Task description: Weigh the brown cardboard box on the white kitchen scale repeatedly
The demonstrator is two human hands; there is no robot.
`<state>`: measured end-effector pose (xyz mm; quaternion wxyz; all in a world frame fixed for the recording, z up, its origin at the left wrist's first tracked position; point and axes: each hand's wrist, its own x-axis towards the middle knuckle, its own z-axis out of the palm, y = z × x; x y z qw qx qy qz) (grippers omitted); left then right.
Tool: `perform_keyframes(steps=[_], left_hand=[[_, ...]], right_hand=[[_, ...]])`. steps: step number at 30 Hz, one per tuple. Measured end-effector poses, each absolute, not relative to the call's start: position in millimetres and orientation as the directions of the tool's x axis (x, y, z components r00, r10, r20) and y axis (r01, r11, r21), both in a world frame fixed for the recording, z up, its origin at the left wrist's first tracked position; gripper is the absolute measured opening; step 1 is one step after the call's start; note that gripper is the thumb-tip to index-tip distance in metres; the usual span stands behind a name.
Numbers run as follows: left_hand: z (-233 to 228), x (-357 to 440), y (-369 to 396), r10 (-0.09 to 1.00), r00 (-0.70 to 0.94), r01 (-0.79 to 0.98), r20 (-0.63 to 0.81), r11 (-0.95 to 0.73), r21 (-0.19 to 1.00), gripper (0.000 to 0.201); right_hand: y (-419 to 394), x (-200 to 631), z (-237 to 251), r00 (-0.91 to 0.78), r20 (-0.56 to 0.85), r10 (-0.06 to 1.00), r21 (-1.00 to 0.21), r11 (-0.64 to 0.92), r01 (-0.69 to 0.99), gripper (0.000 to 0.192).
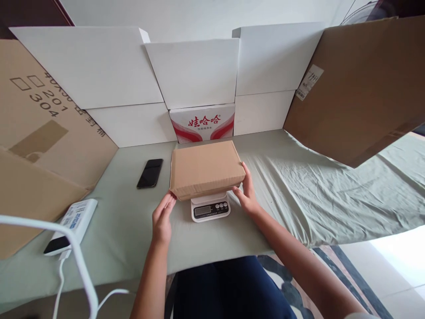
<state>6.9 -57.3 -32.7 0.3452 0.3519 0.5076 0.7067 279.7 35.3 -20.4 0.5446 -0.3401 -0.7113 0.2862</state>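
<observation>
- Head view: a closed cardboard box sits on a small white scale, mid-table, nearer the back edge than the front.
- The left hand lies flat and open-fingered, fingertips at the box's near-left corner.
- The right hand presses open against its right side.
- A black phone lies left of the box.
- A white power bank rests near the table's left edge.

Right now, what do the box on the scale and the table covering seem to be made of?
The box looks like matte brown corrugated cardboard with folded edges. The table covering seems to be soft pale-green fabric, given its wrinkles. The scale looks like smooth white plastic, probably.
</observation>
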Motion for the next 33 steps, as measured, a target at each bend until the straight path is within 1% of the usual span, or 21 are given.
perform_keyframes(steps=[5,18,26,28,33], left_hand=[[-32.3,5.7,-58.6,0.818,-0.554,-0.115,0.156,-0.261,0.958,0.055],[-32.3,7.3,-62.2,0.816,-0.556,-0.074,0.160,-0.240,0.968,0.052],[-33.4,7.6,-60.6,0.819,-0.551,-0.096,0.164,-0.256,0.962,0.052],[-31.9,9.3,-61.2,0.810,-0.555,-0.084,0.188,-0.279,0.957,0.052],[-26.6,12.2,-61.7,0.770,-0.585,-0.060,0.254,-0.353,0.934,0.051]], right_hand=[[36.2,276.6,-20.4,-0.199,0.556,0.807,-0.795,0.586,0.157,0.080],[37.8,276.9,-20.9,-0.199,0.529,0.825,-0.815,0.559,0.149,0.079],[36.8,277.3,-20.0,-0.197,0.536,0.821,-0.807,0.567,0.165,0.076],[37.9,278.2,-21.3,-0.175,0.551,0.816,-0.802,0.576,0.160,0.074],[42.6,280.7,-23.8,-0.050,0.588,0.808,-0.798,0.589,0.130,0.072]])
